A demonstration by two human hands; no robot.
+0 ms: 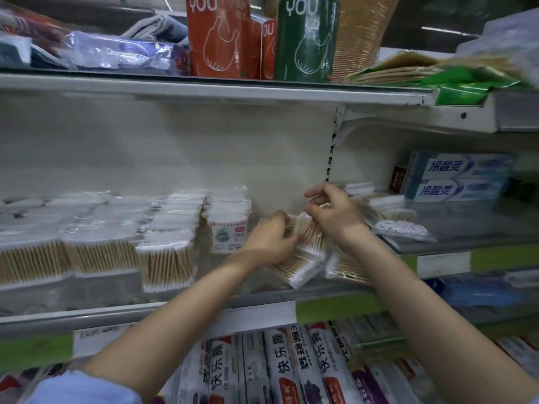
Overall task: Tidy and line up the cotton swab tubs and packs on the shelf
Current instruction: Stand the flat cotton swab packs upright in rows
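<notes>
Head view: both hands meet over a swab pack (303, 259) lying tilted on the shelf (175, 312), right of the upright packs (166, 258). The left hand (269, 240) curls its fingers on the pack's left side; the right hand (331, 212) pinches its top edge.
</notes>
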